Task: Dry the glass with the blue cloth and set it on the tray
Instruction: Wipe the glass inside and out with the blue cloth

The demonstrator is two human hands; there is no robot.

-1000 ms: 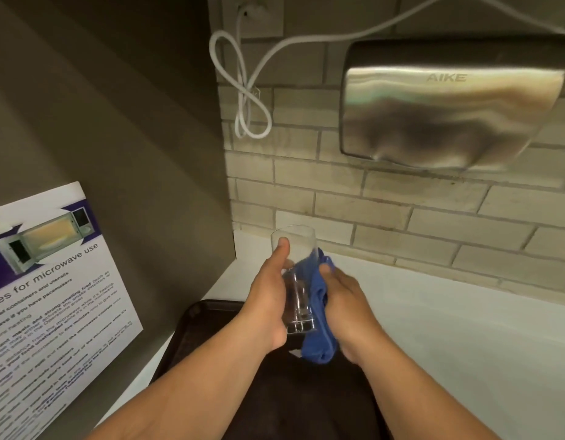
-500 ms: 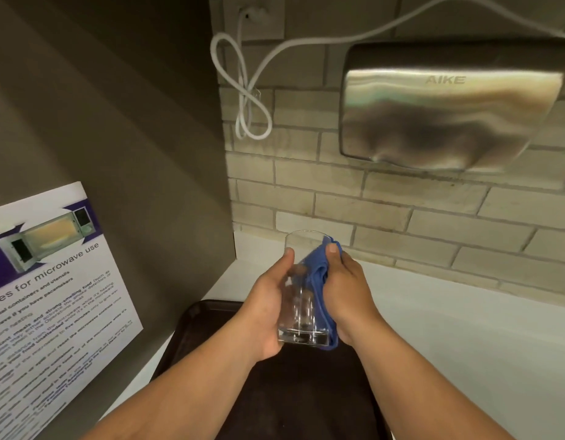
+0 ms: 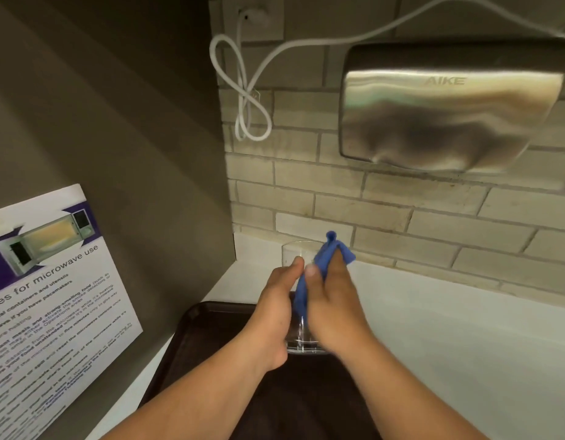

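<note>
A clear drinking glass (image 3: 298,254) stands upright in the air above the far end of the dark brown tray (image 3: 192,341). My left hand (image 3: 271,315) grips the glass from its left side. My right hand (image 3: 333,309) presses the blue cloth (image 3: 330,255) against the right side of the glass, and a fold of cloth pokes up past the rim. Both hands cover most of the glass; only its rim and thick base (image 3: 303,346) show.
A steel hand dryer (image 3: 446,112) is mounted on the brick wall, with a looped white cable (image 3: 246,103) to its left. A microwave-use poster (image 3: 46,293) hangs on the grey left wall. The white counter (image 3: 465,344) extends to the right of the tray.
The glass has turned from tilted to upright between my hands. The cloth has slid up the right side of the glass and now sticks out above the rim.
</note>
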